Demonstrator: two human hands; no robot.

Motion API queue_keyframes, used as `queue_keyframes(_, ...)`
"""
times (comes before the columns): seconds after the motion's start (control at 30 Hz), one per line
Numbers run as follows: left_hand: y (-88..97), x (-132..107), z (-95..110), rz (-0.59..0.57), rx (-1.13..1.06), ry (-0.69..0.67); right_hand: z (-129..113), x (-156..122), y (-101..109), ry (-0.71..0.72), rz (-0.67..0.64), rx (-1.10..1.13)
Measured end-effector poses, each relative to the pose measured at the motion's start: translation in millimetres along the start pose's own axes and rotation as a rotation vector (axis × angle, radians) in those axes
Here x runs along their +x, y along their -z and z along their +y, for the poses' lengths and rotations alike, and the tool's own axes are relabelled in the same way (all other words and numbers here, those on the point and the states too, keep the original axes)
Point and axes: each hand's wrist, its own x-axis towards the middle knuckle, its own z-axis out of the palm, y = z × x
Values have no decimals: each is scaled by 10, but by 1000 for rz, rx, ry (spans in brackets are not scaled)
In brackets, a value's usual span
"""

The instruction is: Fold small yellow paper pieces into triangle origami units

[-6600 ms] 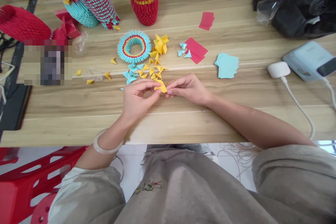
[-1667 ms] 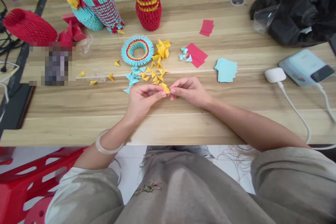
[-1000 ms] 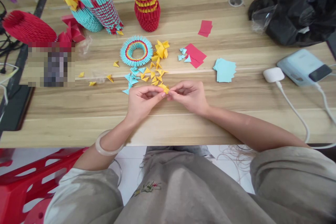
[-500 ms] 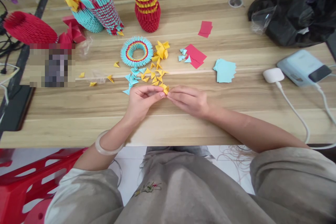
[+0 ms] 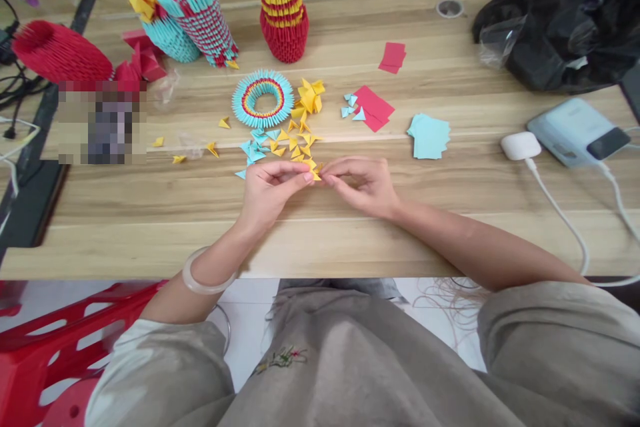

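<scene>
My left hand (image 5: 270,188) and my right hand (image 5: 363,183) meet over the wooden table (image 5: 150,213), both pinched on one small yellow folded paper piece (image 5: 315,174). Only a corner of that piece shows between the fingertips. Just beyond the hands lies a scatter of yellow and light blue folded triangles (image 5: 285,141). Behind them rests a ring built of blue, red and yellow paper units (image 5: 263,97), with a clump of yellow units (image 5: 310,95) beside it.
Tall paper-unit figures stand at the back: blue and red (image 5: 193,10), red and yellow (image 5: 283,10), red (image 5: 60,57). Red sheets (image 5: 375,107), blue sheets (image 5: 429,136), a white charger (image 5: 521,145), a pale device (image 5: 575,130) and a black bag (image 5: 560,13) lie right.
The yellow piece has become smaller and tighter between my fingertips. My right fingers have curled back into a pinch after lying flatter half a second ago. The hands stay in place.
</scene>
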Motion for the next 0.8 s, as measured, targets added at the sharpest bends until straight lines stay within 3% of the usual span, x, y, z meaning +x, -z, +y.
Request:
queue_keyframes(0.17, -16, -22, 6, 2, 63, -66, -3, -10, -27, -32, -4, -38)
queue_keyframes(0.37, -7, -21, -17, -1, 128, -88, -47, -8, -29, -263, -5, 63)
queue_keyframes(0.5, -15, -23, -11, 2, 149, -71, -58, -23, -56, -286, 17, 71)
queue_keyframes(0.63, -18, -24, -6, 9, 131, -46, -30, -49, -78, -159, 40, -30)
queue_keyframes(0.8, 2, -18, -29, -24, 85, -26, 25, -60, -54, 212, 47, -244)
